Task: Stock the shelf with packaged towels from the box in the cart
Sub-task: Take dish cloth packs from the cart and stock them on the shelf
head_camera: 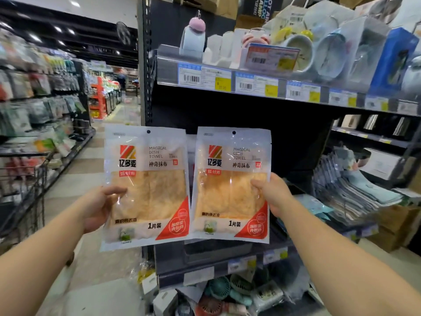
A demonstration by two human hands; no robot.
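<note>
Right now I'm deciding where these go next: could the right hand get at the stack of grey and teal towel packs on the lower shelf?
Probably not freely: the right hand grips a dish towel pack. The towel packs lie uncovered further right.

Left hand (100, 207) gripping towel pack (145, 185), right hand (273, 195) gripping second pack (230, 185)

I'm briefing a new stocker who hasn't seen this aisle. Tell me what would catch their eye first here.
Two matching dish towel packs held up side by side at centre, the left hand gripping the left pack and the right hand gripping the right pack. Behind them is a dark bare shelf bay; above, a shelf of alarm clocks.
</note>
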